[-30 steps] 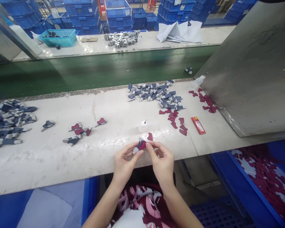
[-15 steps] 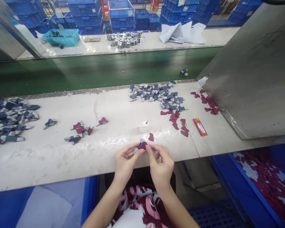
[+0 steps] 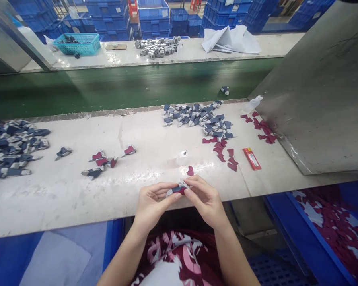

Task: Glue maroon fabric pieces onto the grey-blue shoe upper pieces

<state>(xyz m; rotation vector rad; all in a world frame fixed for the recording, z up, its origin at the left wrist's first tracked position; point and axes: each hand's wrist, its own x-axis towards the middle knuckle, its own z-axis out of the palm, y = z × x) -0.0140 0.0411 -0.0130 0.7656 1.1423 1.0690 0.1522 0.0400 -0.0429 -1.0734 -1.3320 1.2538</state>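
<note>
Between my hands, above the table's near edge, is a small grey-and-navy part with a maroon patch (image 3: 178, 190). My left hand (image 3: 151, 202) pinches its left end, thumb below and fingers behind. The fingertips of my right hand (image 3: 205, 200) close on its right end. Just beyond my fingers lies a loose maroon patch (image 3: 190, 171). A small translucent bottle with a thin dark tip (image 3: 181, 158) stands behind that. Several maroon-faced parts (image 3: 101, 161) rest to the left on the white table (image 3: 149, 139).
Piles of navy-and-grey parts (image 3: 197, 115) lie at the back and far left. Maroon patches (image 3: 220, 149) and a red packet (image 3: 251, 159) are on the right. A slanted metal panel (image 3: 319, 95) bounds the right side. Behind the table runs a green belt (image 3: 122, 87) carrying one part.
The held part has been turned, so more of its grey side shows. Both hands have moved slightly down and apart. The lone part on the green belt has shifted left.
</note>
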